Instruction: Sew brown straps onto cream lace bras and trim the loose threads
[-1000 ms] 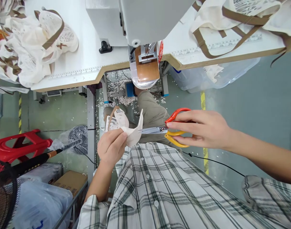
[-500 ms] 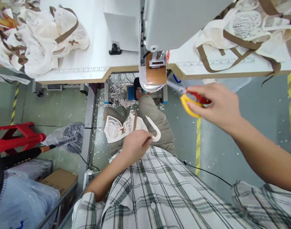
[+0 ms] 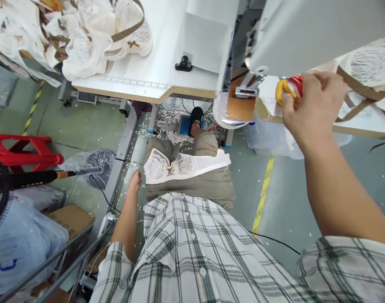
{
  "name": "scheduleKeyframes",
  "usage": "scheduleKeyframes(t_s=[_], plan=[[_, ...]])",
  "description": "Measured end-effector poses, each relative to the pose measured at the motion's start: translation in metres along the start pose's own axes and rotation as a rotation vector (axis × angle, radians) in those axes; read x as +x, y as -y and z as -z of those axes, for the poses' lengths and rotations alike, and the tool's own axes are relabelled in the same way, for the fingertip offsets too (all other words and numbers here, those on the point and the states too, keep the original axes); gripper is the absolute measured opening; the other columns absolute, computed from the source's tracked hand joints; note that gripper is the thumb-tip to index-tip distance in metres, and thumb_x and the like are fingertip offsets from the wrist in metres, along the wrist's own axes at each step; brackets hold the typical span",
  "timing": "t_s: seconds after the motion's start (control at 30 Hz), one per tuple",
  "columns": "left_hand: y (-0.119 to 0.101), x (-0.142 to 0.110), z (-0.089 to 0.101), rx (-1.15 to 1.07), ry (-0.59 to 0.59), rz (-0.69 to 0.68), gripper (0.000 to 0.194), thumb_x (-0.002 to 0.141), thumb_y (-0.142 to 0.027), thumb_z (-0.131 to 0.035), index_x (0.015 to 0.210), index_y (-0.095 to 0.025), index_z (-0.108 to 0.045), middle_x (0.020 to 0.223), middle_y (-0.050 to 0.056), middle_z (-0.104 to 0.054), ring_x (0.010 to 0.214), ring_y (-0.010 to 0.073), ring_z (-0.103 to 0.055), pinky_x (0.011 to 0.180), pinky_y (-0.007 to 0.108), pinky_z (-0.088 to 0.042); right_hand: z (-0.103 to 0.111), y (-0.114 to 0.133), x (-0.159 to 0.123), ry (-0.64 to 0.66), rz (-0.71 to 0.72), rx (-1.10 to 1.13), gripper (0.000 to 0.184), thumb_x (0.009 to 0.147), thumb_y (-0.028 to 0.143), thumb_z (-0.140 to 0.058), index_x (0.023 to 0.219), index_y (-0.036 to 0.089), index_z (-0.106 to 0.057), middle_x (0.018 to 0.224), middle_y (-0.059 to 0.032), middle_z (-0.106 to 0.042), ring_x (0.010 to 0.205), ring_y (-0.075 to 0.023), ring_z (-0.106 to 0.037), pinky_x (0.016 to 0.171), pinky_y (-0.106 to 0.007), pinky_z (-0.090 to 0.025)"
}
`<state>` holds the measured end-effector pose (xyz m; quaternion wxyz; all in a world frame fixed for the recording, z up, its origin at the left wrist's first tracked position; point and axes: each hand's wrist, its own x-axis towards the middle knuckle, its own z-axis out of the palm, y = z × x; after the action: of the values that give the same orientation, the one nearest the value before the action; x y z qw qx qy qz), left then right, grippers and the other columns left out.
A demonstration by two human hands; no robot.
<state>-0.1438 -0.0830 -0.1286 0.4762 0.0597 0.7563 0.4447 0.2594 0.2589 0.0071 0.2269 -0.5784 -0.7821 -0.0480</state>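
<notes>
Right hand [image 3: 315, 105]: fingers bent round the red and yellow handles of a pair of scissors [image 3: 280, 93], over the sewing table [image 3: 148, 69] by its front edge, right of the cut-out; blades hidden from view. Left hand [image 3: 135, 182]: low beside the left thigh, fingers curled in, palm hidden; cannot tell if it has hold of anything. White lace bra [image 3: 184, 165] lies across the lap, cups towards the left thigh, plain wing reaching the outer edge of the right; left hand just beside its cup end, apart. Sewing machine [image 3: 306, 38] left of the scissors, brown plate [image 3: 241, 105] jutting past the table's front edge. More bras: heap [image 3: 85, 50] at the table's left end, others [image 3: 369, 67] towards its right end. Under the table: blue pedal [image 3: 183, 125], pale scraps around it
</notes>
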Motion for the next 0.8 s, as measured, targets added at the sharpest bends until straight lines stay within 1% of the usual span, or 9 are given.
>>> scheduleKeyframes(t_s=[0.07, 0.1, 0.17, 0.23, 0.33, 0.47, 0.53, 0.63, 0.8], plan=[[0.022, 0.007, 0.006, -0.059, 0.024, 0.111, 0.036, 0.096, -0.045, -0.061, 0.115, -0.015, -0.065, 0.114, 0.009, -0.068, 0.1, 0.0214, -0.067, 0.089, 0.043, -0.057, -0.002, 0.014, -0.035, -0.086, 0.061, 0.102, 0.053, 0.09, 0.046, -0.066, 0.129, 0.011, -0.068, 0.122, -0.0255, -0.068, 0.116, -0.0333, -0.062, 0.093, -0.048, -0.046], [0.032, 0.01, 0.005, -0.086, 0.035, 0.146, 0.036, 0.096, -0.045, -0.061, 0.115, -0.015, -0.065, 0.113, 0.009, -0.068, 0.099, 0.0209, -0.067, 0.088, 0.043, -0.058, -0.005, 0.022, -0.055, -0.02, 0.078, 0.173, 0.046, 0.091, 0.042, -0.065, 0.125, 0.012, -0.069, 0.111, -0.0223, -0.071, 0.107, -0.0309, -0.065, 0.092, -0.047, -0.048], [0.048, 0.017, 0.003, -0.14, 0.048, 0.192, 0.034, 0.097, -0.043, -0.061, 0.116, -0.015, -0.065, 0.115, 0.009, -0.068, 0.099, 0.0206, -0.067, 0.088, 0.042, -0.058, -0.017, 0.037, -0.096, 0.279, 0.112, 0.318, 0.038, 0.093, 0.043, -0.061, 0.117, 0.016, -0.071, 0.103, -0.0166, -0.073, 0.095, -0.0275, -0.067, 0.086, -0.043, -0.052], [0.057, 0.026, 0.003, -0.181, 0.041, 0.208, 0.033, 0.097, -0.041, -0.062, 0.118, -0.015, -0.064, 0.116, 0.009, -0.068, 0.1, 0.0204, -0.067, 0.087, 0.041, -0.059, -0.038, 0.049, -0.133, 0.552, 0.158, 0.374, 0.05, 0.092, 0.051, -0.058, 0.126, 0.013, -0.066, 0.119, -0.02, -0.069, 0.111, -0.0317, -0.063, 0.096, -0.047, -0.051], [0.06, 0.039, 0.013, -0.218, -0.012, 0.182, 0.033, 0.096, -0.039, -0.063, 0.119, -0.015, -0.063, 0.114, 0.009, -0.067, 0.096, 0.0194, -0.067, 0.083, 0.039, -0.059, -0.072, 0.058, -0.17, 0.733, 0.113, 0.377, 0.066, 0.09, 0.055, -0.054, 0.135, 0.008, -0.057, 0.135, -0.0253, -0.061, 0.127, -0.0366, -0.054, 0.109, -0.053, -0.043], [0.048, 0.045, 0.04, -0.249, -0.122, 0.055, 0.029, 0.097, -0.04, -0.062, 0.109, -0.014, -0.064, 0.1, 0.005, -0.067, 0.081, 0.0147, -0.064, 0.072, 0.032, -0.057, -0.099, 0.053, -0.181, 0.789, -0.133, 0.411, 0.072, 0.078, 0.063, -0.061, 0.128, 0.011, -0.06, 0.127, -0.0234, -0.064, 0.113, -0.0348, -0.059, 0.1, -0.048, -0.046], [0.038, 0.041, 0.055, -0.258, -0.171, -0.041, 0.025, 0.093, -0.038, -0.067, 0.096, -0.014, -0.063, 0.085, 0.0, -0.064, 0.068, 0.0109, -0.058, 0.064, 0.027, -0.052, -0.099, 0.047, -0.178, 0.793, -0.241, 0.446, 0.062, 0.072, 0.065, -0.064, 0.108, 0.015, -0.067, 0.105, -0.0171, -0.07, 0.092, -0.0296, -0.061, 0.087, -0.043, -0.049], [0.018, 0.025, 0.073, -0.266, -0.202, -0.188, 0.032, 0.075, -0.034, -0.082, 0.083, -0.017, -0.056, 0.071, -0.006, -0.055, 0.059, 0.0077, -0.048, 0.059, 0.021, -0.042, -0.091, 0.037, -0.174, 0.769, -0.305, 0.499, 0.048, 0.07, 0.065, -0.066, 0.083, 0.018, -0.067, 0.075, -0.0074, -0.065, 0.069, -0.0218, -0.054, 0.069, -0.037, -0.045], [-0.014, -0.01, 0.081, -0.261, -0.159, -0.362, 0.041, 0.066, -0.039, -0.084, 0.089, -0.018, -0.058, 0.085, 0.0, -0.064, 0.072, 0.0108, -0.056, 0.067, 0.022, -0.044, -0.078, 0.028, -0.172, 0.736, -0.44, 0.7, 0.046, 0.066, 0.066, -0.073, 0.077, 0.022, -0.062, 0.061, -0.0001, -0.058, 0.052, -0.0165, -0.048, 0.049, -0.029, -0.037]])
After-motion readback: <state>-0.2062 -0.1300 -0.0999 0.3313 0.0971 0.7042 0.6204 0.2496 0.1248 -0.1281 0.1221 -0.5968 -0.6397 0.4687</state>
